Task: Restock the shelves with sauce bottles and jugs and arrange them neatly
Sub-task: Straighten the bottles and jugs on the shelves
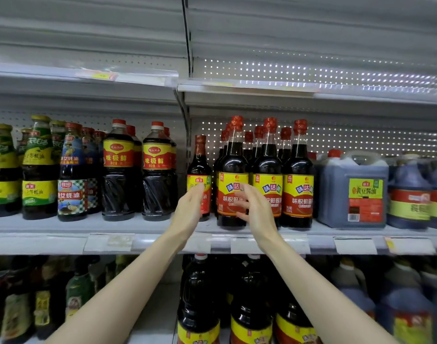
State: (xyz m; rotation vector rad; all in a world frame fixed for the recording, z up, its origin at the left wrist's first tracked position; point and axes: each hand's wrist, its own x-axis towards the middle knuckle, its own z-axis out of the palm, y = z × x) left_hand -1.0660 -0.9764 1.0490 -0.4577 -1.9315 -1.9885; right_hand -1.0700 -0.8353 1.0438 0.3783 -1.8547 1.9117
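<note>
Both my arms reach up to the middle shelf (63, 227). My left hand (188, 211) has straight fingers lying against the slim red-capped sauce bottle (199, 167) that stands alone at the left of the bay. My right hand (254, 207) is spread with loosely bent fingers just in front of the first dark soy sauce bottle (232, 165) with a yellow and red label. I cannot tell whether it touches the bottle. More of these bottles (298, 175) stand in a tight group to the right, and a square jug (352, 189) stands beyond them.
Oyster sauce bottles (38, 167) and large dark bottles (118, 170) fill the left bay. Blue jugs (408, 192) stand at the far right. The top shelf (262, 85) shows no goods. The lower shelf holds big dark bottles (200, 301) and jugs.
</note>
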